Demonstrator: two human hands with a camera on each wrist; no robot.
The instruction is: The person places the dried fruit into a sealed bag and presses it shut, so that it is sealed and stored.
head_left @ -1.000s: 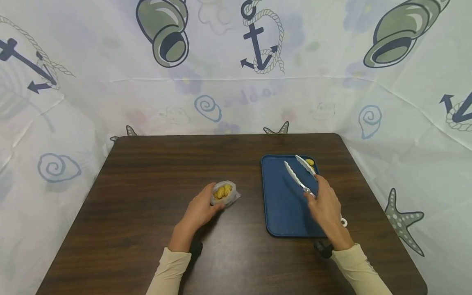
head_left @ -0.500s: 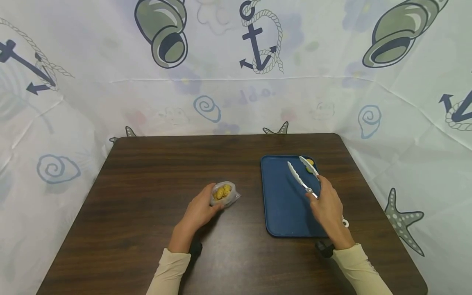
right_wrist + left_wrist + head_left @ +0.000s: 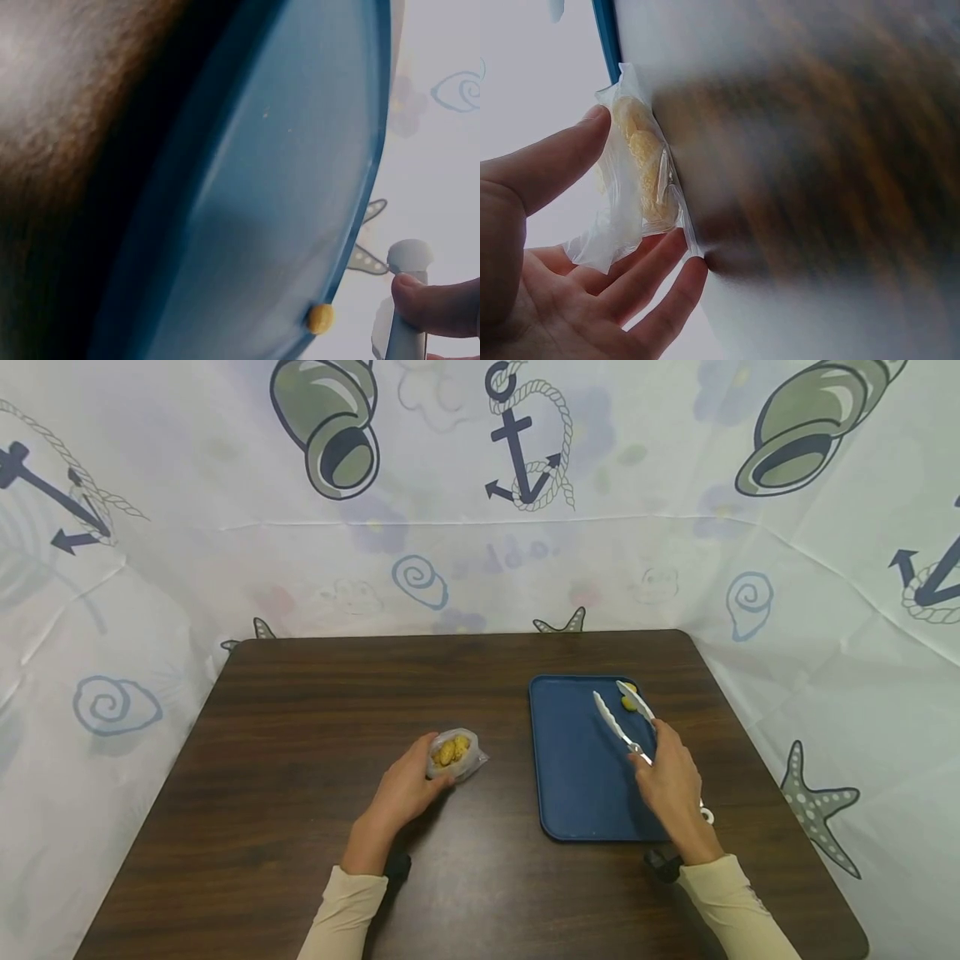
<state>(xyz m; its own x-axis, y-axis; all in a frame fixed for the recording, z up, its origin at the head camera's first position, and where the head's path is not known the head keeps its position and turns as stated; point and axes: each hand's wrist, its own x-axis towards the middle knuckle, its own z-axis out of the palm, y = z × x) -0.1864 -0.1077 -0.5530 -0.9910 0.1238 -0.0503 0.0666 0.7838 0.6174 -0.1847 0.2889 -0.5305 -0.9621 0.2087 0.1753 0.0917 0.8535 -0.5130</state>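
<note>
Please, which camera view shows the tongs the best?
The head view. It shows the tongs with both arms and their spread tips, although the right hand covers part of them. The right wrist view shows only a short part at its lower right; the left wrist view shows none.

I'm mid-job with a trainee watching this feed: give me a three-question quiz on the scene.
1. What does the left hand hold?
a) a cup
b) a plastic bag of yellow pieces
c) a spoon
2. True or false: the tongs in the right hand have their arms spread apart.
3. Near which corner of the blue tray is the loose yellow piece?

Key: 1 b; 2 true; 3 far right.
</note>
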